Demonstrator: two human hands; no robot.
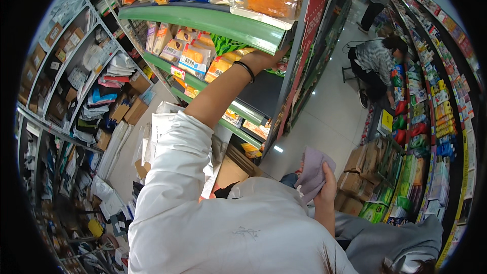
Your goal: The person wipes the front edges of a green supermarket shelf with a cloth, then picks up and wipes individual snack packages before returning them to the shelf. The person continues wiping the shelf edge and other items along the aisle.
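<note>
My left hand (269, 59) reaches into the right end of a shelf level, its fingers hidden behind the green edge strip (213, 26) of the shelf above. A black band (245, 69) circles that wrist. Packaged breads (194, 60) stand on the same level, left of my forearm. Close to the hand lie green patterned packets (228, 42), partly covered. Below the wrist, part of the dark shelf board (258, 91) shows bare. My right hand (328, 186) holds a folded purple cloth (314, 173) low, to the right of the shelf unit.
A grey upright post (291, 72) with a red sign bounds the shelf's right end. Cardboard boxes (355, 182) are stacked by the right-hand shelves. Two people (374, 62) are in the aisle. Parcel racks (76, 61) stand left; flattened cardboard (232, 171) lies below.
</note>
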